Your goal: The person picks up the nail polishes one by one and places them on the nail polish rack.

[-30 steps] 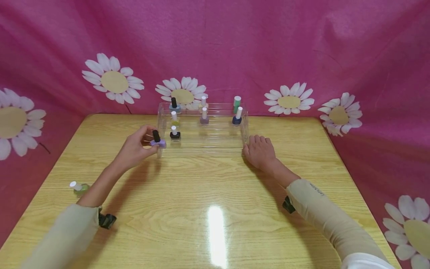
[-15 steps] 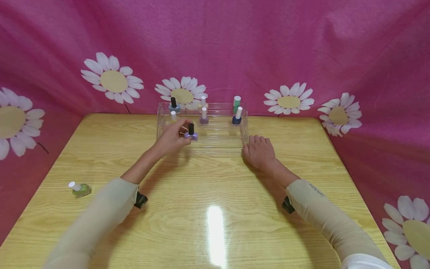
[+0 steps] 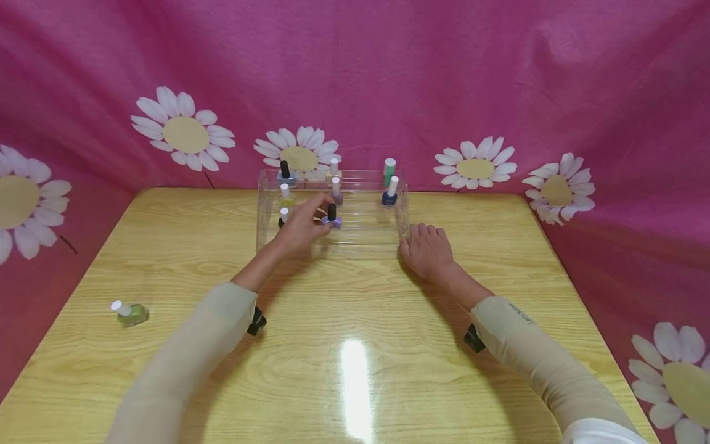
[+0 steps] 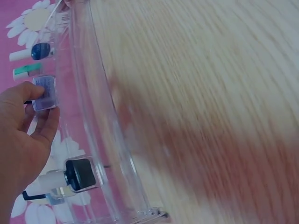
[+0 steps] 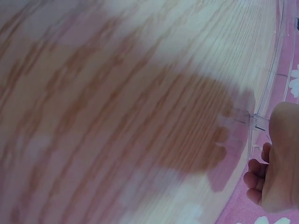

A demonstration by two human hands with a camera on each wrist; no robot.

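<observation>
Between thumb and fingers, my left hand [image 3: 303, 223] pinches a lilac nail polish bottle [image 3: 331, 222] with a black cap. The bottle is upright at the front middle of a clear tiered rack [image 3: 366, 231]; the left wrist view shows the base of this lilac bottle [image 4: 45, 93] close to the rack's clear steps. Left of it, partly behind my hand, is a black polish bottle [image 4: 80, 174] with a white cap. My right hand [image 3: 429, 251] rests at the rack's front right corner, its thumb against the side; the right wrist view shows its fingers [image 5: 254, 181] bent.
Higher on the rack stand a navy bottle [image 3: 389, 198], a green bottle [image 3: 389, 176], a mauve bottle [image 3: 336, 196], a yellow bottle [image 3: 286, 200] and a pale blue bottle [image 3: 286, 177]. A green polish bottle [image 3: 133, 316] lies on the wooden table [image 3: 355, 296] at left.
My left hand has carried the lilac bottle rightward from beside the rack's left end, past the black bottle, to the front middle. My right hand has stayed at the corner.
</observation>
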